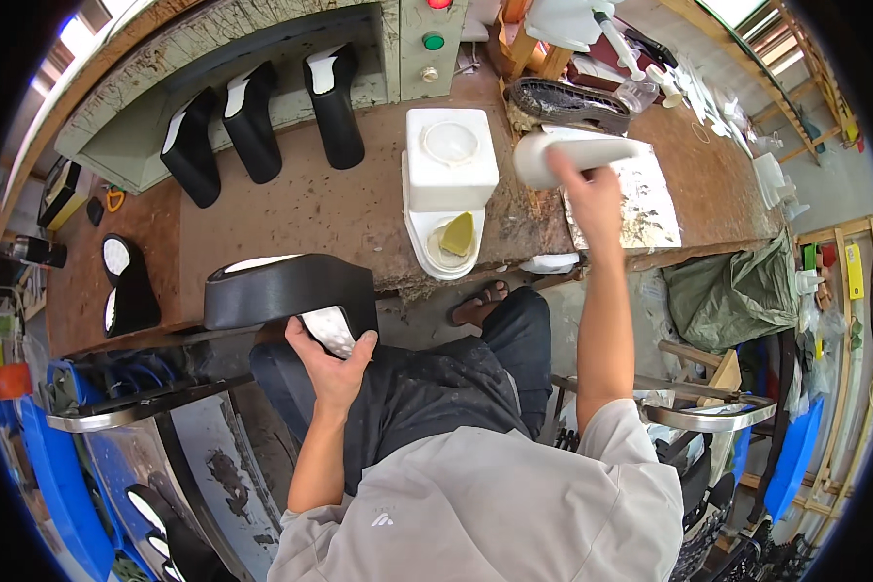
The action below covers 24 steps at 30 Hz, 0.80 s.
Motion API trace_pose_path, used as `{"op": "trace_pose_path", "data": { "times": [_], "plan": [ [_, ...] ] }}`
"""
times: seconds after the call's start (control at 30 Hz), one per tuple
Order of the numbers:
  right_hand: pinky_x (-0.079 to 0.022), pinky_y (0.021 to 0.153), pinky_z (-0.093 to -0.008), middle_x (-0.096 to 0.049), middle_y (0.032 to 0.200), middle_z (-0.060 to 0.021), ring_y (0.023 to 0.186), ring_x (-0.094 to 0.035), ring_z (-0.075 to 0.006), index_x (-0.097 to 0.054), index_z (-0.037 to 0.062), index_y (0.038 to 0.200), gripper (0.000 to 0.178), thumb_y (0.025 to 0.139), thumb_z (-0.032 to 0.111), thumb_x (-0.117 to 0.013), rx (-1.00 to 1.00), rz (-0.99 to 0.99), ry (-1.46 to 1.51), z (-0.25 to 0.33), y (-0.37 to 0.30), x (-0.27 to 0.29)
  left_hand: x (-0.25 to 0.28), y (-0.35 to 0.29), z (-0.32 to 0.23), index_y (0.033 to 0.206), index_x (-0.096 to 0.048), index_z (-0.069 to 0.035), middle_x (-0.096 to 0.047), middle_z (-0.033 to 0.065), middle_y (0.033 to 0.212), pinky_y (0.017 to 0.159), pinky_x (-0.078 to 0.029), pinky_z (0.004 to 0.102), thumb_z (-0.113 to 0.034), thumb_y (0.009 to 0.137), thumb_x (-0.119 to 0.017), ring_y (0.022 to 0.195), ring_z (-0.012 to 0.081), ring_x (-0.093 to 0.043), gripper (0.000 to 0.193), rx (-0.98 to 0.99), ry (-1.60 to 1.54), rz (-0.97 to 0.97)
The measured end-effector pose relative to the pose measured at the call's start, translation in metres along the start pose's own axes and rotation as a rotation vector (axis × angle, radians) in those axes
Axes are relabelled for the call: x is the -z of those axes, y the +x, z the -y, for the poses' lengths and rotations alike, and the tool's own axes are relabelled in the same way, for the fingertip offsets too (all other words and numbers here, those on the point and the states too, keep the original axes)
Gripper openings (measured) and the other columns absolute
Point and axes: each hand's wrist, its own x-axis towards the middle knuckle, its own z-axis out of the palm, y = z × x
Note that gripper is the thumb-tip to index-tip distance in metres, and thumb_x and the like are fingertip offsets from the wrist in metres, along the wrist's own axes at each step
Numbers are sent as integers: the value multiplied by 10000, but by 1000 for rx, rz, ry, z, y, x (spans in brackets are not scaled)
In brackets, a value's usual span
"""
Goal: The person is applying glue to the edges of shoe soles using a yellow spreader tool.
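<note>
My left hand grips a black wedge-heeled shoe sole by its heel end, above my lap at the bench edge. The sole has white faces on its top and heel. Over the right part of the bench, my right hand is closed round a white bottle, blurred by motion, its tapered end toward the right. Below the bottle lies a shiny, stained sheet. Between the hands stands a white plastic container with a round recess on top; a yellow-green sponge piece rests in its front tray.
Three black soles lean in the grey machine's opening, below a green button. Another black sole rests at the bench's left. A dark treaded outsole lies at the back right. Green cloth drapes over the right edge.
</note>
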Motion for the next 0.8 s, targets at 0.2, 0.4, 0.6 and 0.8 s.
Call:
{"op": "trace_pose_path", "data": {
  "times": [0.2, 0.4, 0.6, 0.8],
  "plan": [
    [-494, 782, -422, -603, 1046, -202, 902, -622, -361, -530, -41, 1188, 623, 785, 399, -709, 181, -166, -535, -41, -23, -38, -1, 2, -8, 1318, -244, 22, -390, 112, 1190, 956, -348, 326, -222, 720, -800, 1072, 192, -409, 853, 11, 13, -39],
    [-502, 693, -341, -616, 969, -145, 806, -633, -276, -547, -38, 1106, 510, 747, 240, -779, 148, 247, 78, 0, -68, -43, -4, 2, -4, 1290, -340, 29, -448, 111, 1171, 962, -360, 331, -217, 739, -795, 1079, 193, -444, 755, 38, -86, -103],
    [-470, 590, -286, -633, 792, -134, 635, -613, -198, -572, -38, 962, 298, 835, 186, -722, 289, 397, -62, 32, -72, -41, 4, -13, -7, 1248, -542, -19, -564, 130, 1244, 1003, -392, 361, -278, 783, -755, 1117, 256, -548, 573, 37, 261, 169],
    [-487, 614, -248, -643, 820, -90, 678, -617, -135, -657, 16, 910, 210, 737, -2, -775, 428, 211, 208, 32, -84, -6, 1, 0, -58, 1265, -554, -94, -625, 117, 1138, 941, -436, 370, -363, 784, -750, 1065, 298, -580, 585, -193, 816, 286]
  ]
}}
